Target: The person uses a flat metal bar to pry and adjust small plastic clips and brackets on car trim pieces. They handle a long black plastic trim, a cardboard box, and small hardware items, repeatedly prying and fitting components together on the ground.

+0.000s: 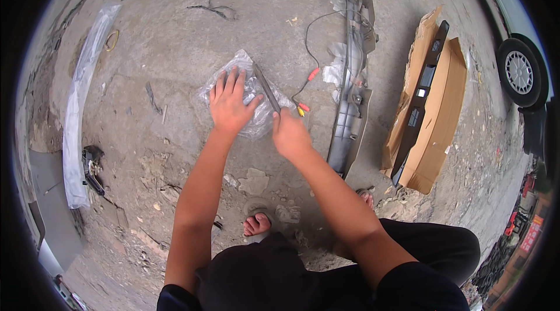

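Observation:
My left hand (pixel 229 103) lies flat with fingers spread on a crumpled clear plastic bag (pixel 256 125) on the concrete floor. In my right hand (pixel 292 134) is a long, narrow, dark metal tool (pixel 266 88), possibly a blade; its exact kind is unclear. The tool slants up and left across the bag's right side, and my fist covers its near end. What the bag holds, if anything, cannot be made out. Just right of the bag lies a thin dark cable with red plugs (pixel 303 107) and a yellow plug (pixel 300 112).
A long grey vehicle trim panel (pixel 345 131) lies to the right. Beyond it, a dark trim strip (pixel 413 117) rests in an opened cardboard box (pixel 437 136). A plastic-wrapped strip (pixel 81 92) lies left, near a small wired part (pixel 92 171). A car wheel (pixel 519 72) stands far right; a wiring piece (pixel 210 5) lies ahead.

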`<state>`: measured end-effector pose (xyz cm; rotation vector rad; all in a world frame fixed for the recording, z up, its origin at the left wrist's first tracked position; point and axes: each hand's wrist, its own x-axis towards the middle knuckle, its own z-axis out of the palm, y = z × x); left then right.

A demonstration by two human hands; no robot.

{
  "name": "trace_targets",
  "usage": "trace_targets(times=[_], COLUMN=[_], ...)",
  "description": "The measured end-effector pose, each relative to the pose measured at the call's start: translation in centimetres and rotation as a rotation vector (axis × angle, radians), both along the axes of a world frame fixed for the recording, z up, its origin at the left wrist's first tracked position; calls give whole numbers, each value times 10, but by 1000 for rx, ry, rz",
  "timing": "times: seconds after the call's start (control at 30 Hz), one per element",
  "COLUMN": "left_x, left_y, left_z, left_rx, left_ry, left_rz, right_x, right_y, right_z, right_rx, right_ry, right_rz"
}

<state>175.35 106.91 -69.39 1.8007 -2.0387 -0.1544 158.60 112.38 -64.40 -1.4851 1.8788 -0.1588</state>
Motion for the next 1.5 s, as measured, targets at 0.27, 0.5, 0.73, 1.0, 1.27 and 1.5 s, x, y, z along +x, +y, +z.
trace_targets(times=[0.27,0.5,0.73,1.0,1.27,1.5], left_x=[-5,-5,-3,0,41,40], left_y=[-1,-2,-3,-3,-6,-1], left_z=[10,10,5,9,16,19], left_rx=[159,203,189,171,228,186], left_ry=[23,0,23,-18,-13,-99], left_rz=[65,76,79,52,-125,-126], right_x=[-6,1,-4,-8,-7,-7], right_y=[13,15,17,15,21,18], right_z=[8,7,32,12,3,3], right_rx=[-213,-84,-292,-92,-11,-1], right_ry=[-133,75,-89,66,101,77], right_rz=[-12,65,5,123,106,101])
